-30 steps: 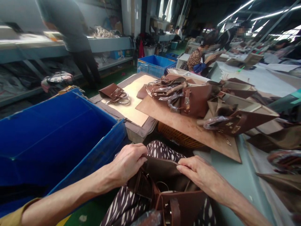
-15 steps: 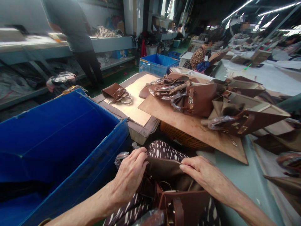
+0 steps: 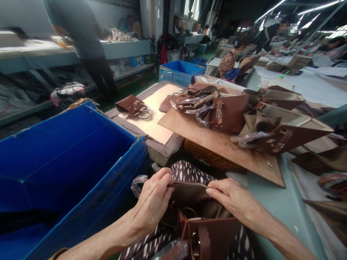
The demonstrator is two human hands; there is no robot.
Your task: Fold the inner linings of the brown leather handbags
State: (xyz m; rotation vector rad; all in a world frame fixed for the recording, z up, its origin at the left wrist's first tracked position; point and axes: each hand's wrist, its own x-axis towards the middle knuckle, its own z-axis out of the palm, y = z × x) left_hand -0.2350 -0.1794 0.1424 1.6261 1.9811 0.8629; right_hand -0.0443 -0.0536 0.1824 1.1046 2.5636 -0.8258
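Observation:
A brown handbag [image 3: 217,231] rests on my lap, its mouth spread so that the dark olive-brown lining shows. My left hand [image 3: 155,193] pinches the far top edge of the bag at its left end. Farther right along the same edge, my right hand [image 3: 226,193] grips it between thumb and fingers. A plastic-wrapped handle [image 3: 138,184] sticks out beyond my left hand. Another wrapped handle lies at the near side, beside a brown strap with metal fittings. The bag's bottom is hidden.
Left of me stands a large blue bin [image 3: 130,162]. Ahead, a brown board [image 3: 195,139] carries several brown handbags [image 3: 230,113]; a small handbag [image 3: 132,106] lies on a pale sheet [image 3: 162,130]. A light green table [image 3: 267,196] is at my right. Co-workers are farther off.
My left hand has shifted slightly right along the bag's edge. Both hands keep their hold, and the bag stays on my lap. The view has moved a little.

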